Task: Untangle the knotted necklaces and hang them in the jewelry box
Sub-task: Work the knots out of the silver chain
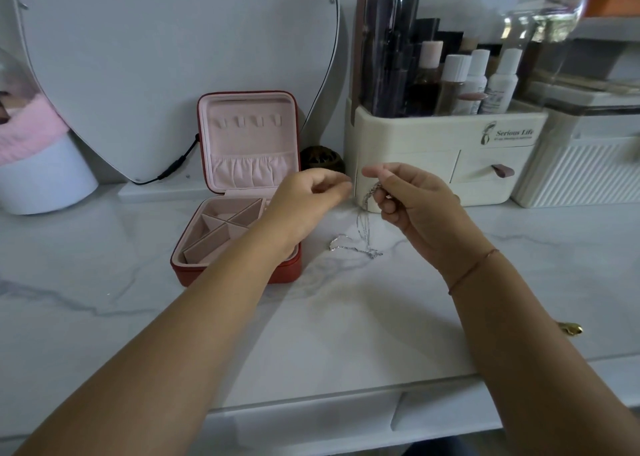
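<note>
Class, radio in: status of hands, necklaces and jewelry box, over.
Right hand grips necklaces, tail trailing on counter. Left hand pinched; strand unclear. Jewelry box open, hooks empty. No obstruction seen.

Open jewelry box (pixel 239 248) left of necklaces (pixel 356 246) on table (pixel 346 317), organizer (pixel 443 165) behind

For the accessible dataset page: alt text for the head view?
The right hand pinches tangled silver necklaces that trail down onto the marble tabletop, while the left hand hovers beside it, fingers curled. An open red jewelry box stands at left, its lid hooks empty.
</note>
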A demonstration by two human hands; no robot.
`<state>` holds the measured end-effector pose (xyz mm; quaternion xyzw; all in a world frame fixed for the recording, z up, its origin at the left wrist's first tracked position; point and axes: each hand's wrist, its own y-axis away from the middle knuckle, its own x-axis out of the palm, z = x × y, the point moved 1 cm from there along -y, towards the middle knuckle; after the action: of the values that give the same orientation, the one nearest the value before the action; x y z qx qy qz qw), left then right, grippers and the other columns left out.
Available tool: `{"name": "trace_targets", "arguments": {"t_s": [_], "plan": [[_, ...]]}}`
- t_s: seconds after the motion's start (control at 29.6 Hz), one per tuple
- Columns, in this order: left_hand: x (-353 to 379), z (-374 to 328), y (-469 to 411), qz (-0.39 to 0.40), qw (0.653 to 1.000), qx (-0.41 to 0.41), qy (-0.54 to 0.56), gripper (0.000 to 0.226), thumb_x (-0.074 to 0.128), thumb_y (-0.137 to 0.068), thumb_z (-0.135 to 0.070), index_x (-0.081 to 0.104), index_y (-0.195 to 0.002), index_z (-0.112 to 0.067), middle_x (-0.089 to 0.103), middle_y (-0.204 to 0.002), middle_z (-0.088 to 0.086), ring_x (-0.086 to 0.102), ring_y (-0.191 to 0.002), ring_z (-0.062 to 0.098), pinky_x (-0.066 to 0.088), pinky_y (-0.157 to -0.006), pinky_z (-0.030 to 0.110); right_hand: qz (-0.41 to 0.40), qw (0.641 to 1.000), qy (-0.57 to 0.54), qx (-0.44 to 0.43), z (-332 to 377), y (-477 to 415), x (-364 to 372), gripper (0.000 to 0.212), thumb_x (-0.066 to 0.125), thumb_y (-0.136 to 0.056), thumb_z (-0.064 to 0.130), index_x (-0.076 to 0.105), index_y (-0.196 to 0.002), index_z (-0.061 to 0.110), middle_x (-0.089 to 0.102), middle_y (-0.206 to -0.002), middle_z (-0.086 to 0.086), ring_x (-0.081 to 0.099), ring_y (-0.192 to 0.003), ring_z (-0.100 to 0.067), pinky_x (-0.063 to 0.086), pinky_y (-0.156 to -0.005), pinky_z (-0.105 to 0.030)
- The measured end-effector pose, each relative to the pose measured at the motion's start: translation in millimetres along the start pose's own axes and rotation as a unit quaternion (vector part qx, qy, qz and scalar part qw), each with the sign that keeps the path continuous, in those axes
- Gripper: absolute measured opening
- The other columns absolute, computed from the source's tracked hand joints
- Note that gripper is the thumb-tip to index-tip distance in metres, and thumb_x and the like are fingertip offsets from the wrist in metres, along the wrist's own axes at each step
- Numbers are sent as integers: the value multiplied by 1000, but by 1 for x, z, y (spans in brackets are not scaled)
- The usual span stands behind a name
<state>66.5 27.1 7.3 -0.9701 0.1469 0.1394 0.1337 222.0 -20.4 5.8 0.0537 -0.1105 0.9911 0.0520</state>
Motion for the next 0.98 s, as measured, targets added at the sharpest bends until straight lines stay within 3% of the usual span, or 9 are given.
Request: {"name": "trace_targets", "arguments": {"t_s": [0.14,0.3,0.51,0.68,0.91,0.98], "plan": [[4,-3,4,64,997,4,52,12,74,-79,-20,72,-91,-22,74,-88,-7,67,-90,2,48,-84,14,-14,1000,9,-12,2,1,2,11,54,-96,11,64,-98,9,56,-63,-1,44,-54,-8,41,-57,-15],[7,-3,5,43,998,39,34,14,77,-77,-16,75,-90,-15,75,-86,2,70,-89,13,51,-85,18,-25,999,2,-28,2,1,2,4,57,-94,10,59,-91,9,59,-64,-4,46,-53,-10,41,-59,-20],[8,-4,5,20,996,83,25,9,70,-85,-14,75,-84,-21,75,-82,-4,69,-83,6,51,-81,15,-25,999,17,-17,0,0,2,5,61,-91,12,63,-89,8,55,-64,-2,43,-56,-10,37,-60,-21],[5,-1,2,-47,995,85,35,14,72,-80,-5,72,-77,-19,71,-72,-5,64,-68,3,49,-68,14,-3,999,53,-8,-4,-1,1,8,66,-86,6,70,-92,9,49,-69,-8,40,-63,-14,37,-65,-25],[6,0,4,-31,995,82,-44,8,76,-80,-22,71,-79,-16,71,-78,4,62,-69,7,51,-67,19,-23,995,90,-27,-5,-1,2,4,69,-84,6,68,-85,10,50,-67,-6,42,-59,-11,40,-59,-19],[5,0,4,-24,992,93,-78,13,72,-83,-27,70,-80,-14,69,-73,-1,59,-66,1,48,-63,16,-30,994,101,-40,-5,-1,2,4,69,-85,6,68,-84,11,56,-66,-6,48,-59,-10,43,-58,-17]]}}
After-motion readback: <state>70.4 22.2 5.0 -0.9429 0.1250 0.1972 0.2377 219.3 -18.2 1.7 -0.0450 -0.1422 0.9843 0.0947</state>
